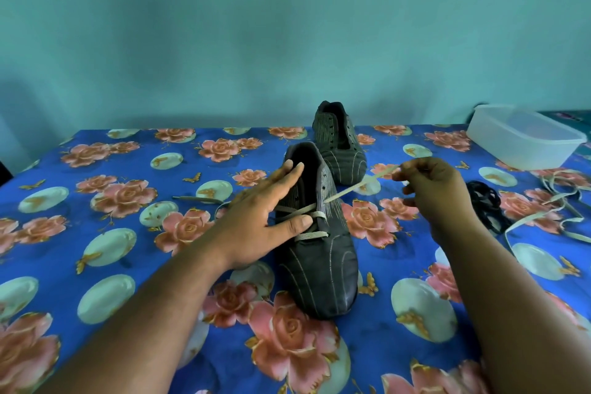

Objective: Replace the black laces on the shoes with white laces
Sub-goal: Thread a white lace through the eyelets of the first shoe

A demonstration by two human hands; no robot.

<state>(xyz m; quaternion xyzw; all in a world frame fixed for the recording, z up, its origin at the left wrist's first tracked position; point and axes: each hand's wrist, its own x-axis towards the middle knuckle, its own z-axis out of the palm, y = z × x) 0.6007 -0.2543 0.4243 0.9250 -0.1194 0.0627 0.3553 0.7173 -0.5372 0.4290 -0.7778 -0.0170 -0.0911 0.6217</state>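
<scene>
Pulling white lace (358, 184) taut: right hand (438, 192) pinches lace end just right of near shoe (315, 233). Left hand (268, 217), fingers spread, steadies near shoe. Draw evenly, keep lace flat, avoid twist at eyelet. Second shoe (339, 141) unlaced, behind near shoe. Black laces (486, 201), spare white lace (550, 205) well right. Floral blue cloth (112, 233) beneath; clear tub (524, 137) far right; teal wall (287, 25) behind.

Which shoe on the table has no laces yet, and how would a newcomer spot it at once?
Start at the floral blue tablecloth and look toward the wall. The far shoe stands behind the near shoe. Its eyelets are bare, while the near one carries crossed white lace and is touched by the left hand.
</scene>
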